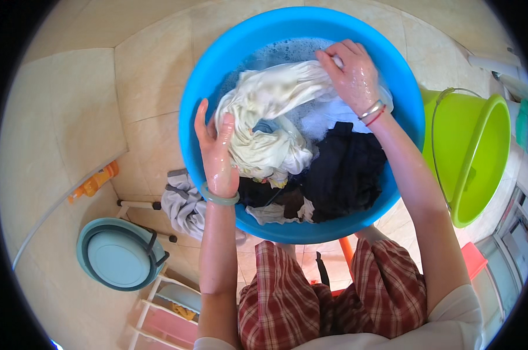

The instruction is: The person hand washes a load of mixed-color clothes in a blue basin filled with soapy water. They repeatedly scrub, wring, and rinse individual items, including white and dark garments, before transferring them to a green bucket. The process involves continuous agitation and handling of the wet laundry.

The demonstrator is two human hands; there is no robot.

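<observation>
Before me stands a large blue tub of sudsy water and wet laundry. My right hand has its fingers curled on a wet white garment at the tub's far right. From there the cloth stretches left and bunches toward the near side; pale stains mark it. My left hand touches the bunched left part, its fingers and thumb spread apart. Beside the white cloth lies a dark navy garment. Several smaller pieces in black, brown and white sit along the near inner wall.
A lime-green bucket with a wire handle stands right of the tub. At left are a grey garment, an orange bottle and a teal basin on a white rack. My knees are close to the tub's near rim.
</observation>
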